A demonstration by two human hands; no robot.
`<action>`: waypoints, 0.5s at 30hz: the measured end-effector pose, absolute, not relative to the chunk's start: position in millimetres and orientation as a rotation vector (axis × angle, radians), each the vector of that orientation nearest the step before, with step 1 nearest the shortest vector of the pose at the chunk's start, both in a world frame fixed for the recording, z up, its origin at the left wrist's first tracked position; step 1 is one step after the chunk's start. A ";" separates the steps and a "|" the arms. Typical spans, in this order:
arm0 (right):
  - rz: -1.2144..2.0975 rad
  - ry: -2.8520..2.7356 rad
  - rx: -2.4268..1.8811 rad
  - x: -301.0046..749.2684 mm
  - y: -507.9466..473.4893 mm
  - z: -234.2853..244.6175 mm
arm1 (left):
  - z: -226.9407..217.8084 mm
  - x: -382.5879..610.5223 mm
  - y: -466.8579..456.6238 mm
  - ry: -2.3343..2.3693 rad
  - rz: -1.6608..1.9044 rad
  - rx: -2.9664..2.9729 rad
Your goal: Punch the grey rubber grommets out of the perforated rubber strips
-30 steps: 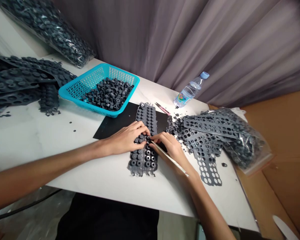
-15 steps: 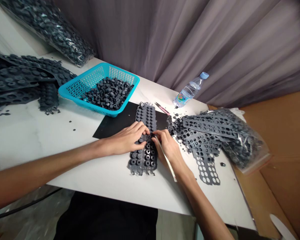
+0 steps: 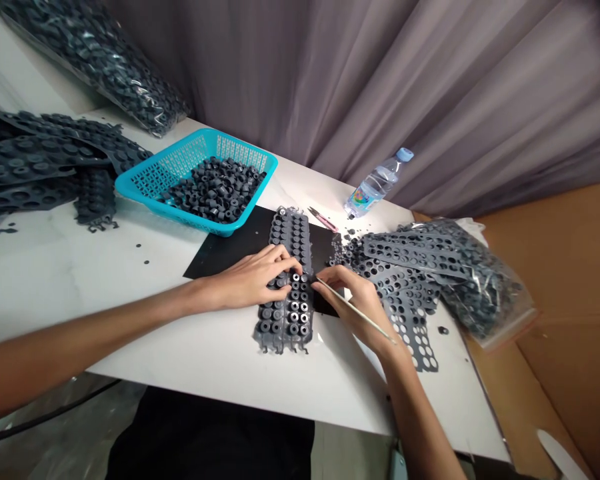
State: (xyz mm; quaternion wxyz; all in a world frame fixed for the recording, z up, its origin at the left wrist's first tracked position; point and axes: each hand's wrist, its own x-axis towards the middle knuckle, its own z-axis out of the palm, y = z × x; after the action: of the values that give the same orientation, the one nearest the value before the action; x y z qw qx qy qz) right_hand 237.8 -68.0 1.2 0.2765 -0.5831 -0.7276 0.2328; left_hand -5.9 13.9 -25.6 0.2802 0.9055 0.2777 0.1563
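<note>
A dark grey rubber strip (image 3: 290, 280) studded with small cylindrical parts lies across a black mat (image 3: 233, 248) on the white table (image 3: 70, 267). My left hand (image 3: 253, 279) lies on the strip's middle, fingers curled and pressing it down. My right hand (image 3: 355, 300) is beside the strip's right edge, pinching a thin pale stick (image 3: 353, 309) whose tip touches the strip.
A turquoise basket (image 3: 145, 183) of loose grey parts stands behind the mat. Punched-out strips (image 3: 405, 280) and a plastic bag (image 3: 485, 293) lie at the right, more strips (image 3: 35, 160) at the left. A water bottle (image 3: 375, 183) and small pink snips (image 3: 323, 219) are at the back.
My right hand has drawn back a little to the right and the stick now points left at the strip's edge. My left hand stays on the strip.
</note>
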 end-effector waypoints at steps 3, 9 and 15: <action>0.619 -1.994 -1.584 232.7 -70.6 4.0 | -25.7 -5.9 14.5 0.750 0.421 2.415; 0.580 -2.146 -1.544 238.0 -70.3 3.0 | -27.8 -5.8 14.6 0.739 0.456 2.409; 0.519 -2.193 -1.564 238.4 -68.7 2.9 | -28.0 -6.1 13.9 0.750 0.430 2.435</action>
State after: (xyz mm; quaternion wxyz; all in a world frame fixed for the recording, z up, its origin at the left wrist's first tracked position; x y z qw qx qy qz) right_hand 238.4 -68.7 2.9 0.1982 -0.5589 -0.7836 0.1854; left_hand -6.1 13.9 -28.0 0.2750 0.9060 0.2792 0.1599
